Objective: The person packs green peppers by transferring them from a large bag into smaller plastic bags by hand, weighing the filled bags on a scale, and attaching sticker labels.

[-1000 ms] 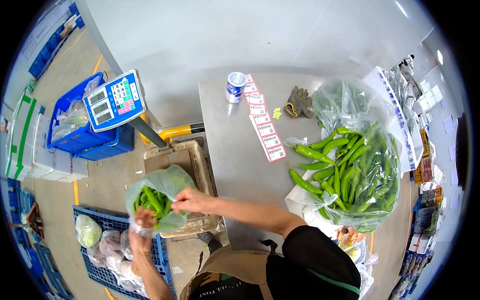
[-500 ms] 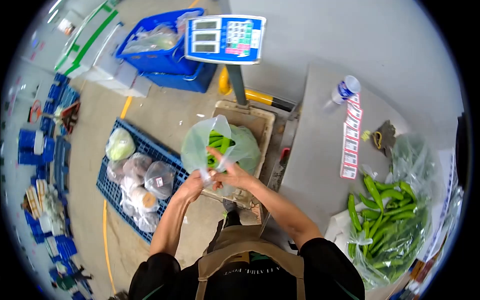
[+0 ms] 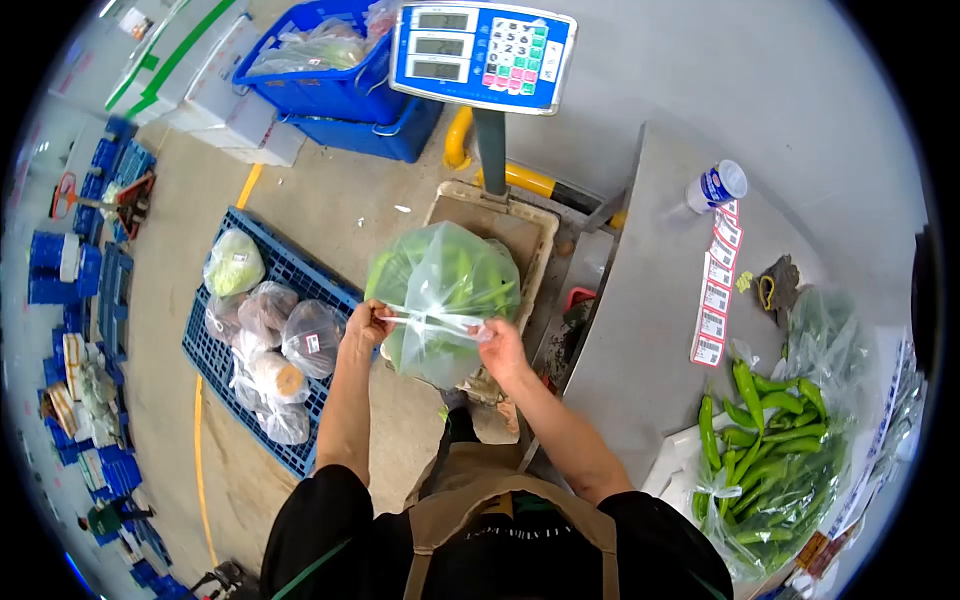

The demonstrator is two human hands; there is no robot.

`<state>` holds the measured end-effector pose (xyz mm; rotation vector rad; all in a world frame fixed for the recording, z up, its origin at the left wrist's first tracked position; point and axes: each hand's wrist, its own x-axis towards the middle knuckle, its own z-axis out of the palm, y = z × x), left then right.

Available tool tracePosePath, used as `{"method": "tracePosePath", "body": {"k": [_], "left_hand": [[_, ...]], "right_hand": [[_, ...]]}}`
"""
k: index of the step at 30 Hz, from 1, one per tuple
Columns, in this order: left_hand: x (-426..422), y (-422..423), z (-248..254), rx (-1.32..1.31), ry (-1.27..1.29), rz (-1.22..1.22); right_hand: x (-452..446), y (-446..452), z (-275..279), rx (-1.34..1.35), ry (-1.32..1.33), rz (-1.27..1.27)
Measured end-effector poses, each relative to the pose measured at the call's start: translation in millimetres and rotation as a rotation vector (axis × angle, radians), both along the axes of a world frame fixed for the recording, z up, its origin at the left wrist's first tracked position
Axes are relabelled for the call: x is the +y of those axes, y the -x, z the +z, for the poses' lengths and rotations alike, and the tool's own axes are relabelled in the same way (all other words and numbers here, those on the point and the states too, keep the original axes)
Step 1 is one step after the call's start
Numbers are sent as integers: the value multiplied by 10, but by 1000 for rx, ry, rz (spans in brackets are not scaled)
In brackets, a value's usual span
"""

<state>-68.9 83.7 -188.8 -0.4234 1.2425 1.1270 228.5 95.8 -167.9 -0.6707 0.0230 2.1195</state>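
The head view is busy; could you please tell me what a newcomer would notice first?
Probably the bulging clear bag at the centre, its top held between the left hand and right hand. Next, perhaps, the bright green peppers at lower right, and the blue scale display at the top.

A blue crate [image 3: 325, 95] holding plastic-bagged produce sits stacked on a lower blue crate [image 3: 385, 142], near white boxes [image 3: 225, 120], one bound with green tape [image 3: 150, 100]. A blue lattice pallet [image 3: 285, 262] carries a bagged pale-green vegetable [image 3: 234, 262] among other bags. On the gray table [image 3: 640, 300], a blue-and-white container [image 3: 716, 187] stands apart from a dark glove [image 3: 782, 283].
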Motion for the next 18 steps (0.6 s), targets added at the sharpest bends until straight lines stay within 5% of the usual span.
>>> {"method": "tracePosePath", "body": {"k": [2,3,5,7,8,11,14,16,18], "left_hand": [[-33,-12,-105,-13,-69,113],[41,-161,257,86,-87,100],[126,-81,399,-215,-366,-50],[228,-305,726,-176,-404,-79],[299,-416,903,-206,-354,-20],[352,-159,572,-482,-433,19],[293,-8,-128,-385,-140,506],[-8,332,-927,-397,-159,511],[-105,198,-868,-284,-158,485]], "right_hand": [[119,-12,398,-537,-275,391],[240,-44,559,-829,-390,569],[409,-90,419,-902,-585,868],[478,-4,478,-1020,-983,917],[498,153,383,-1174,-982,1023],[523,293,492,-826,-501,545],[476,406,-50,-183,18,127],[384,133,18,-126,319,50],[317,8,-26,-59,483,-16]]}}
